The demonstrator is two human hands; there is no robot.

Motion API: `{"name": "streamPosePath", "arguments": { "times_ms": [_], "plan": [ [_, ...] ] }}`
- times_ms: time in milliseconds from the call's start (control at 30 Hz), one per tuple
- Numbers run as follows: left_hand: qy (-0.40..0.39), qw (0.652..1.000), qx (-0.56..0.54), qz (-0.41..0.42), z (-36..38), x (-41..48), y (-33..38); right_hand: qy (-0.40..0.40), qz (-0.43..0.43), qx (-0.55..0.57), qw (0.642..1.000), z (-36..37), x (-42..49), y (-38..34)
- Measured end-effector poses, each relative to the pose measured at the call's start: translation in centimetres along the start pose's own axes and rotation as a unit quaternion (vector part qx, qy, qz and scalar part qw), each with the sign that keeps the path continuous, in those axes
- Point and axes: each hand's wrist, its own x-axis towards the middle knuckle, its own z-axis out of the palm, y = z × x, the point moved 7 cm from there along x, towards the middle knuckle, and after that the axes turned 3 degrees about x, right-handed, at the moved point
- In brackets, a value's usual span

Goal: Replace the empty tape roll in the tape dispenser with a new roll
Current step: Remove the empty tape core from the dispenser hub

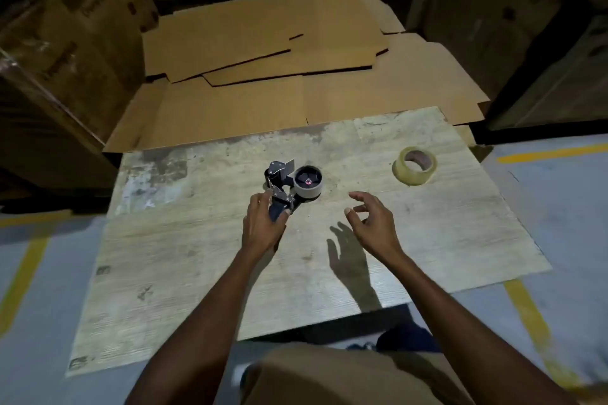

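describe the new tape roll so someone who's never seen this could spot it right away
Start at the pale, worn board lying on the floor in front of the flattened cardboard. Near its far right corner, apart from both hands, sits the new tape roll. It is a yellowish translucent ring with an open core, unlike the grey empty roll mounted on the dark tape dispenser at the board's centre.

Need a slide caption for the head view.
Left hand grips tape dispenser with empty core; right hand hovers open; new tape roll waits on board.
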Motion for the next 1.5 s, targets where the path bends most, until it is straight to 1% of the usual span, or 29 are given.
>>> {"name": "streamPosePath", "arguments": {
  "times_ms": [67, 167, 300, 467, 600, 767, 867, 1067, 1133, 1167, 1233, 1267, 1300, 1367, 1433, 1500],
  "plan": [
    [-0.010, 1.000, -0.003, 0.012, -0.1, 0.5, -0.1, 0.004, 0.010, -0.014, 1.000, 0.1, 0.4, -0.1],
    [-0.054, 0.998, 0.009, 0.030, 0.5, 1.1, -0.1, 0.004, 0.020, -0.026, 0.999, 0.6, 0.9, 0.1],
    [-0.101, 0.994, 0.019, 0.023, 1.6, 2.1, -0.9, -0.022, 0.027, -0.038, 0.999, 1.5, 1.6, 0.2],
    [-0.089, 0.996, -0.005, 0.030, 1.6, 2.2, -1.6, -0.022, 0.031, -0.040, 0.998, 1.7, 1.8, 1.0],
    [-0.107, 0.992, -0.004, 0.060, 1.7, 0.7, -1.8, -0.023, 0.044, -0.040, 0.998, 1.6, 0.9, 2.4],
    [-0.126, 0.986, 0.004, 0.109, 2.1, -3.3, -1.1, -0.037, 0.054, -0.050, 0.997, 1.9, -0.4, 4.2],
    [-0.139, 0.983, 0.006, 0.117, 2.0, -4.5, -1.3, -0.052, 0.061, -0.051, 0.995, 2.3, -0.6, 4.8],
    [-0.159, 0.979, -0.032, 0.121, 0.9, -4.0, -0.8, -0.066, 0.050, -0.060, 0.995, 3.1, -0.6, 5.0],
    [-0.139, 0.982, -0.030, 0.128, 0.4, -3.4, -0.6, -0.069, 0.030, -0.084, 0.994, 3.4, -0.3, 4.7],
    [-0.123, 0.985, -0.041, 0.116, 0.1, -3.1, -0.6, -0.079, 0.021, -0.101, 0.991, 3.7, 0.0, 4.6],
    [-0.086, 0.991, -0.088, 0.044, -0.5, -2.5, -0.9, -0.108, 0.022, -0.131, 0.985, 4.6, 0.8, 4.3],
    [-0.078, 0.992, -0.095, 0.002, -0.6, -2.2, -1.2, -0.122, 0.029, -0.140, 0.982, 5.1, 1.1, 4.2],
    [-0.089, 0.992, -0.084, -0.033, -0.5, -2.0, -1.5, -0.134, 0.033, -0.147, 0.980, 5.5, 1.5, 4.1],
    [-0.170, 0.981, -0.055, -0.077, 0.6, -1.8, -2.5, -0.152, 0.033, -0.154, 0.976, 6.3, 2.0, 3.9],
    [-0.259, 0.957, -0.064, -0.112, 1.6, -2.3, -3.6, -0.164, 0.037, -0.147, 0.975, 6.9, 2.1, 4.0],
    [-0.309, 0.939, -0.078, -0.130, 1.8, -2.8, -4.4, -0.163, 0.043, -0.131, 0.977, 6.9, 2.2, 3.9]
  ]
}}
